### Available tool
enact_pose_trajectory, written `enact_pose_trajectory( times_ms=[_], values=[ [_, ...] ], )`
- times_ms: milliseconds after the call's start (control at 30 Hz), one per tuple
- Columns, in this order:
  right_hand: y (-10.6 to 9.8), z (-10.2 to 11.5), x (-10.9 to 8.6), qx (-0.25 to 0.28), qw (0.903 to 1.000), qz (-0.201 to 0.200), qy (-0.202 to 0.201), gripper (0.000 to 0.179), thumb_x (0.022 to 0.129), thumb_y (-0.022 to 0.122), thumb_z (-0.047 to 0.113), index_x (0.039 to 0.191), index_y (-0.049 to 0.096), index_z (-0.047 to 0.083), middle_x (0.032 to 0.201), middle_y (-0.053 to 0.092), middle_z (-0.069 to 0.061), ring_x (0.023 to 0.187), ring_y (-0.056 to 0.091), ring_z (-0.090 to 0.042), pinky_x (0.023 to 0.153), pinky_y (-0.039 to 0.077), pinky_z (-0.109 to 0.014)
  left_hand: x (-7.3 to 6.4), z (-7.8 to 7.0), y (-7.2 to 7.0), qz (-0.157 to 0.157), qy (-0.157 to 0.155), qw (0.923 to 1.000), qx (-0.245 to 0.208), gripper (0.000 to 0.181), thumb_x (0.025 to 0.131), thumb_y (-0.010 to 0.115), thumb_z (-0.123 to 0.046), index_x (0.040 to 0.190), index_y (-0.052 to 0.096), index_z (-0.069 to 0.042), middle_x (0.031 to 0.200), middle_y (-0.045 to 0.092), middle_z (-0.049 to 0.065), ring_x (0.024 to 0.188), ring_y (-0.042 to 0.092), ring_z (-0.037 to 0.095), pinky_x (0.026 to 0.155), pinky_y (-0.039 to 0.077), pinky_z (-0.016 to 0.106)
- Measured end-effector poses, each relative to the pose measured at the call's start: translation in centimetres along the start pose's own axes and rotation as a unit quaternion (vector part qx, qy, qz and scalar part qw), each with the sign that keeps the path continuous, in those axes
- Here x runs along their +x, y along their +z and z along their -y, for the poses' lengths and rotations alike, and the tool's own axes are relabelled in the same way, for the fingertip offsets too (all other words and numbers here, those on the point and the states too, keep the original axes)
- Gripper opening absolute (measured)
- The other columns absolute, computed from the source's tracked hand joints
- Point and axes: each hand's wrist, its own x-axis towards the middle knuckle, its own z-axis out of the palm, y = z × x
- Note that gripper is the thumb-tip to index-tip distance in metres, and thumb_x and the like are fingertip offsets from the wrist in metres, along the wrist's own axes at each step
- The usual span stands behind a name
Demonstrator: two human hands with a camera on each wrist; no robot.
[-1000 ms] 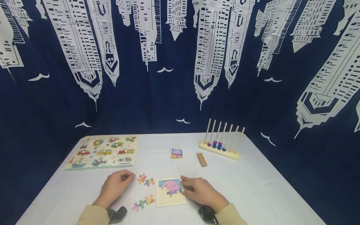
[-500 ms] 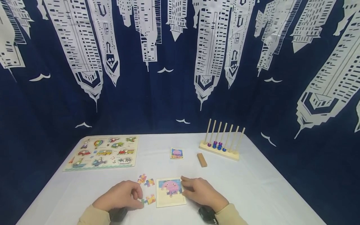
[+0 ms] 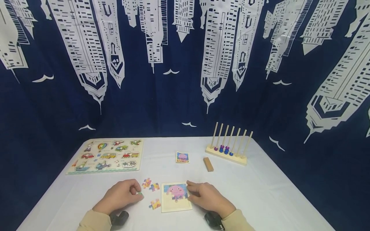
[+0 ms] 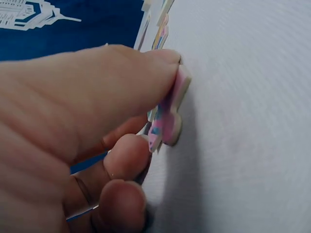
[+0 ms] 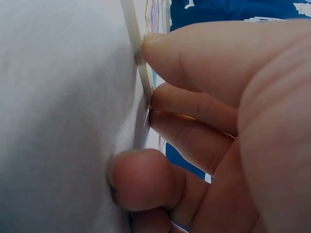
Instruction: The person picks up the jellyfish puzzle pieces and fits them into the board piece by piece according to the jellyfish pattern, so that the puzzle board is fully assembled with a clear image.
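My left hand [image 3: 121, 194] pinches a small pink jigsaw piece [image 4: 170, 121] between thumb and fingertips, just over the white tabletop in the left wrist view. A bit of green shows at its fingertips in the head view. A square puzzle tray [image 3: 176, 208] lies right of that hand, partly filled with a pink octopus picture [image 3: 175, 191]. My right hand [image 3: 209, 196] rests against the tray's right side, thumb and fingers touching its edge [image 5: 140, 63]. Between left hand and tray lie loose jigsaw pieces: an orange-pink one [image 3: 146, 183], a yellow-purple one [image 3: 154, 186] and a yellow-orange one [image 3: 156, 203].
A vehicle peg puzzle board [image 3: 107, 156] lies at the back left. Behind the tray are a small octopus picture card [image 3: 182, 157] and a brown wooden block [image 3: 208, 164]. A pegged bead counter [image 3: 226, 154] stands back right, before a dark blue curtain [image 3: 173, 106].
The left hand came down toward the lower loose pieces, took the pink-and-green jigsaw piece from the table, and drew back up and left with it. The right hand stayed at the tray.
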Motion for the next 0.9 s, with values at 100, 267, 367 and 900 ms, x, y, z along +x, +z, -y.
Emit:
enact_pose_trajectory(
  times_ms=[100,267,367,900],
  values=[
    [-0.10,0.09,0.00,0.000,1.0000,-0.002,-0.002,0.041,0.094,0.073,0.026,0.130,0.071,0.007,0.145,0.061,-0.005,0.134,0.058,-0.033,0.107,0.047,-0.054,0.09,-0.09,-0.02,-0.002,-0.003,1.0000,0.003,0.030,0.074,0.090,-0.036,0.089,0.068,-0.024,0.081,0.061,-0.007,0.075,0.053,0.014,0.068,0.044,0.033],
    [-0.21,0.14,-0.05,0.001,1.0000,0.000,-0.001,0.041,0.095,0.073,0.026,0.131,0.070,0.007,0.146,0.061,-0.005,0.134,0.058,-0.034,0.107,0.048,-0.054,0.20,-0.12,0.05,-0.003,0.002,1.0000,-0.007,0.030,0.075,0.090,-0.035,0.089,0.066,-0.024,0.082,0.063,-0.008,0.075,0.055,0.013,0.069,0.045,0.032],
    [-0.21,0.15,-0.08,0.004,1.0000,0.004,0.002,0.041,0.095,0.073,0.027,0.131,0.070,0.007,0.146,0.061,-0.005,0.134,0.058,-0.034,0.107,0.047,-0.054,0.13,-0.08,0.12,-0.003,0.012,0.9998,-0.016,0.029,0.077,0.089,-0.034,0.094,0.068,-0.024,0.080,0.063,-0.009,0.073,0.055,0.013,0.066,0.045,0.032],
    [-0.13,0.31,0.06,0.005,0.9999,0.009,0.008,0.042,0.094,0.074,0.031,0.130,0.071,0.010,0.146,0.061,-0.004,0.134,0.058,-0.034,0.107,0.046,-0.056,0.24,0.12,0.21,-0.003,0.044,0.9963,-0.074,0.025,0.080,0.087,-0.031,0.088,0.065,-0.023,0.078,0.063,-0.006,0.072,0.055,0.016,0.066,0.043,0.030]
  ],
)
